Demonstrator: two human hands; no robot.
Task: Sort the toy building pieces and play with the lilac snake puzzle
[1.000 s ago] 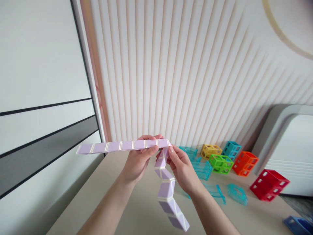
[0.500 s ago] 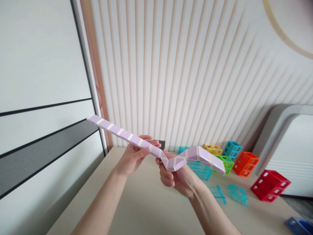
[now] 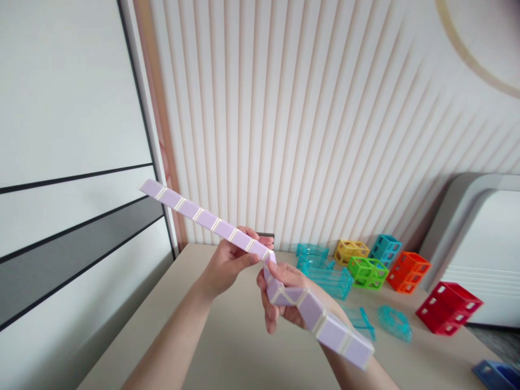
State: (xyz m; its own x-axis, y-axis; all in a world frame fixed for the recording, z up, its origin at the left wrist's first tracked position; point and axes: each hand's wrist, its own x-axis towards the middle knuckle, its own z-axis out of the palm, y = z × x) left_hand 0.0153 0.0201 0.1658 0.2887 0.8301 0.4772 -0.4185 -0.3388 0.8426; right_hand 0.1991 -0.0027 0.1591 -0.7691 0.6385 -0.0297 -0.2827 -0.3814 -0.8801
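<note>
A long lilac snake puzzle [image 3: 205, 219] with white seams is held up above the table. Its left stretch runs straight toward the upper left, and its right part bends in zigzag wedges down to the lower right. My left hand [image 3: 232, 260] is closed around the straight stretch near its right end, thumb in front and fingers partly hidden behind. Just right of it, my right hand [image 3: 284, 287] grips the first bent wedges, its thumb on top. The puzzle's free right end hangs in front of my right forearm.
On the table [image 3: 162, 330], at the right, stand yellow [image 3: 351, 252], blue [image 3: 385, 249], green [image 3: 368, 272], orange [image 3: 408, 272] and red [image 3: 449, 307] open-frame blocks. Clear teal pieces [image 3: 329, 276] and a teal ring [image 3: 395, 323] lie nearer. A ribbed wall [image 3: 260, 119] rises behind.
The bent right part of the puzzle has swung downward as my right hand turned. The straight left end has risen slightly, and both hands still hold the puzzle.
</note>
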